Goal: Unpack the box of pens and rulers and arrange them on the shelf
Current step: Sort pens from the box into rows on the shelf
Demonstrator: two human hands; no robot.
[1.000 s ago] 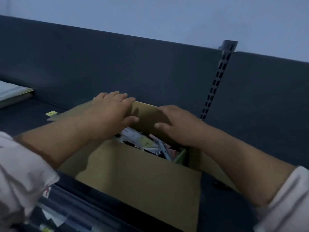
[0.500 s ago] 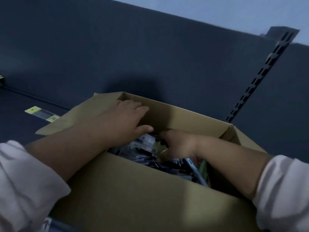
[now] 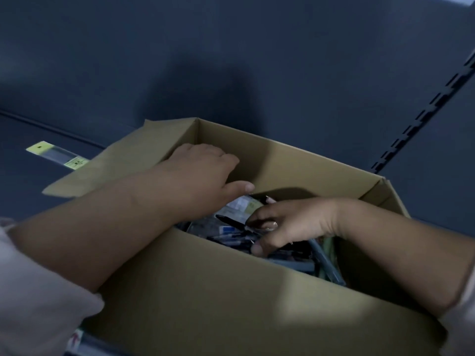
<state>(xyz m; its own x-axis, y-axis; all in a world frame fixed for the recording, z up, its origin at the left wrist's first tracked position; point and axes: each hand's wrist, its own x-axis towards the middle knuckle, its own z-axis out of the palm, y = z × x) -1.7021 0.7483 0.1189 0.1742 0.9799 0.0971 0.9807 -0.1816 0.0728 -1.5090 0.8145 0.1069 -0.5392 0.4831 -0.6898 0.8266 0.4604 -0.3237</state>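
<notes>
Nearest, our right hand [image 3: 288, 224] sat inside the cardboard box [image 3: 205, 291] at 4 o'clock, fingers curled, pinching a dark pen [image 3: 230, 220] above the loose pens [image 3: 290, 255]. Left hand [image 3: 203, 173] at 10 o'clock: fingers together, tips hidden, grip not tellable. Farther out at 9 o'clock, a packaged strip [image 3: 56, 155] lay on the shelf [image 3: 25, 188].

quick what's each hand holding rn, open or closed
left hand: fingers curl down into the box, grip cannot be told
right hand: pinches a black pen inside the box
</notes>
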